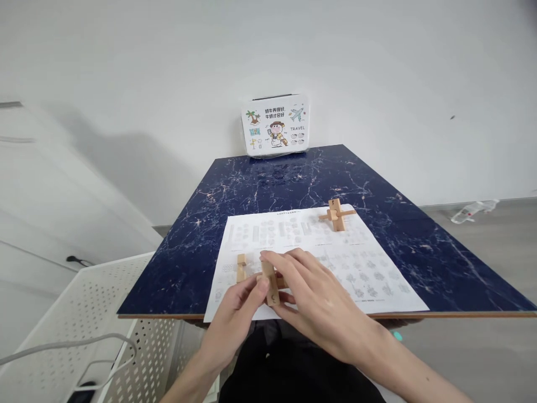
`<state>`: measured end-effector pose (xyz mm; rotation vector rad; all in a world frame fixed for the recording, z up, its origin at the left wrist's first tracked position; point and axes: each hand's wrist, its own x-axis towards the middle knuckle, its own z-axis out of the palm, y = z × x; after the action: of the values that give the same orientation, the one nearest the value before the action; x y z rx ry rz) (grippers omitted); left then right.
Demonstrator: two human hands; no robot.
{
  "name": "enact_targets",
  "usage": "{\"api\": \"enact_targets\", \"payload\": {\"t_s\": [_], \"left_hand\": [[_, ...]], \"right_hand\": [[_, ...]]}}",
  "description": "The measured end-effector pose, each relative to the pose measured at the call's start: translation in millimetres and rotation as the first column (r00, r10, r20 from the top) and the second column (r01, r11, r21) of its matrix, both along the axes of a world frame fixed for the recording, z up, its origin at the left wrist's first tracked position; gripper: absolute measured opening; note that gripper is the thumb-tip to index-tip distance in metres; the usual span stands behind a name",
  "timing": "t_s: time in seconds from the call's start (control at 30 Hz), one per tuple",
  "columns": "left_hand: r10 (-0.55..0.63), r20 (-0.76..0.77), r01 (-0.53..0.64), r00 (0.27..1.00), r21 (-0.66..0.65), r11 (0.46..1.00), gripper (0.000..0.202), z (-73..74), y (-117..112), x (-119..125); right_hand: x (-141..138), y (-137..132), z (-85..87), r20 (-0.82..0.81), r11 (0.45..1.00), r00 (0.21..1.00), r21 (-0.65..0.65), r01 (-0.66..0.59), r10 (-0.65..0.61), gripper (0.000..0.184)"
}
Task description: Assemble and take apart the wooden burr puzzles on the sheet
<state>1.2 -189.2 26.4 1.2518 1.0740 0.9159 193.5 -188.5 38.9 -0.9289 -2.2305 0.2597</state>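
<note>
Both of my hands meet over the near edge of a white printed instruction sheet. My left hand pinches a notched wooden puzzle piece between thumb and fingers. My right hand curls over the same piece from the right, fingers closed on it and on wood hidden beneath them. A short wooden block stands on the sheet just left of my hands. A cross-shaped assembly of wooden bars rests at the sheet's far right corner.
The sheet lies on a dark blue marbled tabletop. A white box with cartoon travel pictures stands at the table's far edge against the wall. A white perforated basket with a grey cable sits low on the left.
</note>
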Motion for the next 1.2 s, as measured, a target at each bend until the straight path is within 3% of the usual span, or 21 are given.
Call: {"api": "enact_targets", "payload": {"t_s": [0.17,0.37,0.5,0.63,0.87,0.97,1.03,1.2], "left_hand": [[0.036,-0.134,-0.027,0.990,0.069,0.997,0.040,3.6,-2,-2],[0.154,-0.192,-0.136,0.969,0.103,0.985,0.041,-3.8,-3,-32],[0.240,-0.154,-0.227,0.958,0.102,0.969,0.043,-15.8,6,-62],[0.304,-0.097,-0.288,0.948,0.151,0.946,0.041,-18.9,14,-76],[0.276,-0.043,-0.265,0.960,0.177,0.948,0.038,-20.7,18,-78],[0.272,-0.040,-0.262,0.962,0.166,0.951,0.038,-21.2,18,-78],[0.277,-0.040,-0.267,0.960,0.160,0.950,0.039,-20.7,18,-79],[0.253,-0.081,-0.238,0.964,0.160,0.958,0.040,-21.0,18,-83]], "right_hand": [[-15,-1,-7.5,-0.047,0.999,0.998,-0.002,0.034,-0.034,0.052],[-18,7,-14.0,-0.173,0.983,0.983,-0.161,-0.084,0.055,0.070],[-20,25,-24.9,-0.156,0.977,0.988,-0.210,-0.029,-0.004,0.053],[-35,41,-38.6,-0.089,0.974,0.996,-0.227,-0.007,-0.014,0.045],[-65,46,-46.8,-0.037,0.961,0.999,-0.276,0.004,-0.015,0.054],[-71,45,-48.9,-0.035,0.959,0.999,-0.283,0.025,-0.036,0.049],[-70,44,-51.0,-0.074,0.956,0.996,-0.294,0.019,-0.043,0.045],[-56,40,-51.2,-0.259,0.920,0.958,-0.392,0.013,-0.124,0.059]]}}
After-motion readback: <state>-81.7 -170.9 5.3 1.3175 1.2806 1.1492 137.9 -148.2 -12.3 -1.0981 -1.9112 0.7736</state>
